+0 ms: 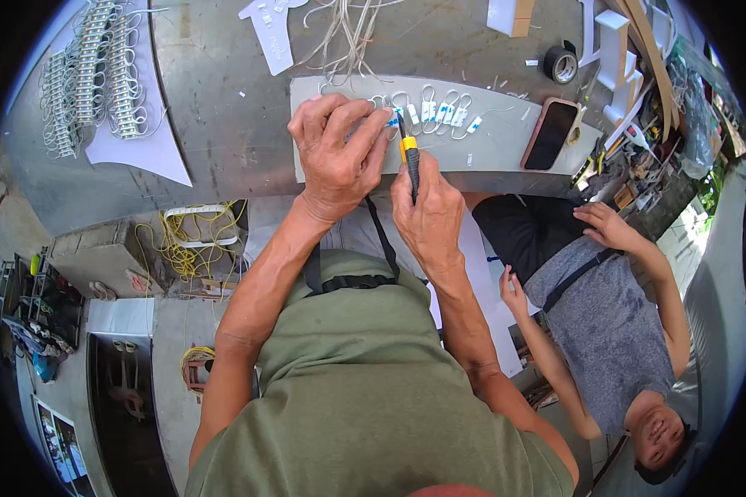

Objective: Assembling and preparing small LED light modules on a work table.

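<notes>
At the edge of a grey metal table, my left hand point(337, 153) is closed, its fingertips pinching a small white LED module point(393, 121) with blue marks. My right hand point(431, 211) grips a yellow and black utility knife point(411, 157). The knife's dark tip points away from me and meets or nearly meets that module, just beside my left fingertips. Several more modules point(444, 113), joined by looped white wires, run off to the right on a pale flat board point(506, 141). My left fingers hide part of the wiring.
Strings of LED modules point(91, 70) lie at the far left on a white sheet point(157, 153). A phone point(550, 134), black tape roll point(560, 64) and loose wires point(348, 33) are on the table. At right, close by, sits another person point(605, 298). Yellow cable point(186, 248) hangs lower left.
</notes>
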Demonstrator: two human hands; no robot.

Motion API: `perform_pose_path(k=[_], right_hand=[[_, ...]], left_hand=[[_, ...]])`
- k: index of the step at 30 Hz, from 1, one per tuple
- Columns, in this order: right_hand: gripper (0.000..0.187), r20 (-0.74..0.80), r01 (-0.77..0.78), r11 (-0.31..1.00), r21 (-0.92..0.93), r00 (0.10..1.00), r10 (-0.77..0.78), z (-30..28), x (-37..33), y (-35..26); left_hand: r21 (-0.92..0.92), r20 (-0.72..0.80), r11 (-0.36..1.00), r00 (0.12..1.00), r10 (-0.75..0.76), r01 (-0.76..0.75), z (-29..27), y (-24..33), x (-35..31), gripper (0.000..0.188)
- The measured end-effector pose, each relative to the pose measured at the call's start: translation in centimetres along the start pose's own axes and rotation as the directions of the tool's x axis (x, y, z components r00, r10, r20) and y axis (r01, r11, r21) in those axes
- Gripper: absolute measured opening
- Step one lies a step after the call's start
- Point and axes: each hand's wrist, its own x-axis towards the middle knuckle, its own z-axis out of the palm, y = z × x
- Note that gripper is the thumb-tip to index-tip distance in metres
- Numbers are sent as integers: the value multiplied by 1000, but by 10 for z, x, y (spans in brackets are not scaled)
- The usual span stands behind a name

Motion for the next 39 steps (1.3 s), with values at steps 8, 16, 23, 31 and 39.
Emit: perform_pose_path(k=[8,16,23,31,39], right_hand=[[18,83,-64,997,37,995,61,-11,-14,0],[18,41,-117,981,156,993,112,-15,-13,4],[22,-11,-7,994,108,1000,8,-11,-1,3],[23,-3,4,994,106,1000,-4,-10,4,6],[21,21,-21,995,99,1000,19,-11,9,3]], left_hand=[[18,5,1000,1000,-9,9,-6,6,-3,36],[-4,-32,1000,999,14,-14,-18,-1,1,38],[98,22,995,1000,9,-11,-15,-1,2,35],[95,42,995,999,8,-12,-13,1,5,35],[103,46,995,999,3,-8,-13,1,6,34]])
